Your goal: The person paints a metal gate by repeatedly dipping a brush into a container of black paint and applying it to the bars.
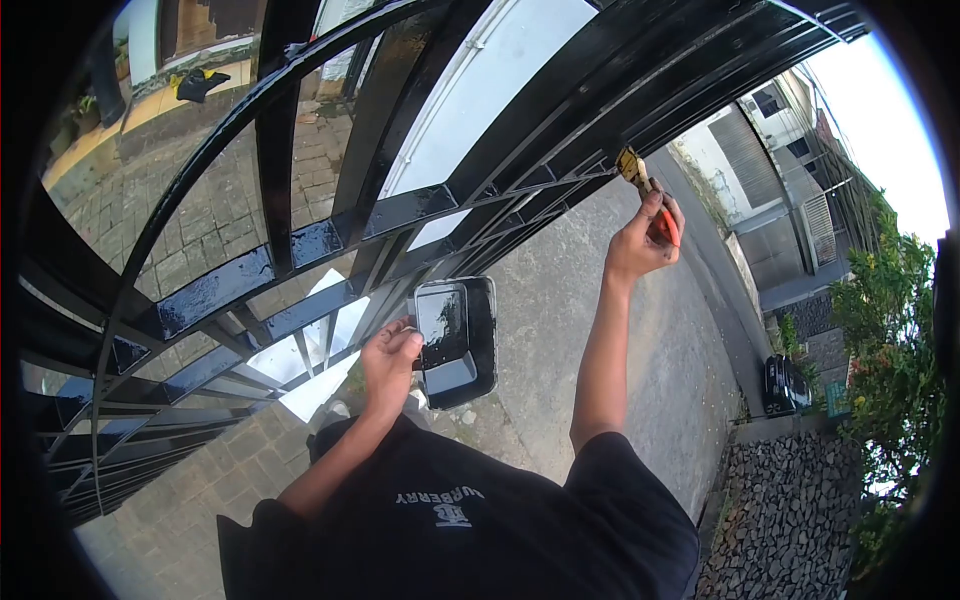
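Note:
My left hand (391,362) grips the left rim of a black paint tray (484,340), thumb on top. Dark, glossy paint lies in the tray, which I hold in front of my body above the ground. Raised to the right, my right hand (648,238) is wrapped round the orange handle of a paintbrush (632,168). The brush's bristles are right at the lower edge of a black metal gate (400,212). Wet-looking shine shows on several of the gate's bars.
White sheets (318,388) lie on the ground by the gate's foot. Paving bricks (240,455) and a concrete road (560,300) stretch below. Across the road are a stone wall (785,500), a parked black car (786,385) and leafy bushes (890,330). A black-and-yellow bundle (197,84) lies behind the bars.

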`<state>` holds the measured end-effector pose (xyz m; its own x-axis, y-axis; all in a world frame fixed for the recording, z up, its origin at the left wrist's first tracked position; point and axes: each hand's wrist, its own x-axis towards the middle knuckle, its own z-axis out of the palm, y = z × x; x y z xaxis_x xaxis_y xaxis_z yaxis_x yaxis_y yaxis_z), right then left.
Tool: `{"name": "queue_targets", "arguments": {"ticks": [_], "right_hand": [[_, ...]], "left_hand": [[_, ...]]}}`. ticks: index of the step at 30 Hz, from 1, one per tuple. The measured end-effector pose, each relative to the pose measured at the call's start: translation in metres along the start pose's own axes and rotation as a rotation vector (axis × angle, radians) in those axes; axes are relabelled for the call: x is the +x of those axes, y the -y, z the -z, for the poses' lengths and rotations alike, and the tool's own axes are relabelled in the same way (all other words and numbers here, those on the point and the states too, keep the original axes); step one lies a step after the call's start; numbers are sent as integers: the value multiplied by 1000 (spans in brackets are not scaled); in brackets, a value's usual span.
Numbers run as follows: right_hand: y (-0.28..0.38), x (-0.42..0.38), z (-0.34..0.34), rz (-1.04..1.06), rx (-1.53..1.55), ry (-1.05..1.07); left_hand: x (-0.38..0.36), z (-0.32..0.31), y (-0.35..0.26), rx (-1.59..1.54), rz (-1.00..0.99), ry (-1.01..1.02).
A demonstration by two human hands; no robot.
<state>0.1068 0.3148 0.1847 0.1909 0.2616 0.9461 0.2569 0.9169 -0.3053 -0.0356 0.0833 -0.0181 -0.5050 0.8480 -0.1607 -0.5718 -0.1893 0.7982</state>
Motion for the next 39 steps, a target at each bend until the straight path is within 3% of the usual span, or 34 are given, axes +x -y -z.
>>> {"name": "queue_targets", "arguments": {"ticks": [2, 4, 8, 10, 17, 22, 24, 26, 28, 36, 39], "right_hand": [[-3, 2, 3, 13, -82, 39], [0, 3, 8, 178, -176, 63], [2, 11, 0, 295, -123, 55], [-2, 5, 0, 280, -168, 44], [9, -45, 9, 92, -381, 392], [23, -31, 2, 94, -319, 377], [18, -26, -5, 266, -234, 312], [9, -29, -3, 215, -235, 353], [8, -30, 2, 58, -316, 527], [15, -13, -3, 231, -314, 695], [11, -8, 7, 145, -303, 708]], "left_hand": [[2, 2, 1, 6, -30, -3], [2, 6, 5, 4, -32, -5], [3, 14, 4, 66, -64, -5], [-3, 14, -7, 6, 42, -32], [-6, 27, -6, 0, 50, -56], [-10, 35, -10, 41, 66, -50], [-8, 36, -14, 78, 60, -86], [-9, 32, -18, 51, 57, -100], [-10, 30, -15, 23, 56, -102], [-9, 36, -25, 28, 50, -106], [-8, 37, -17, 61, 48, -127]]}}
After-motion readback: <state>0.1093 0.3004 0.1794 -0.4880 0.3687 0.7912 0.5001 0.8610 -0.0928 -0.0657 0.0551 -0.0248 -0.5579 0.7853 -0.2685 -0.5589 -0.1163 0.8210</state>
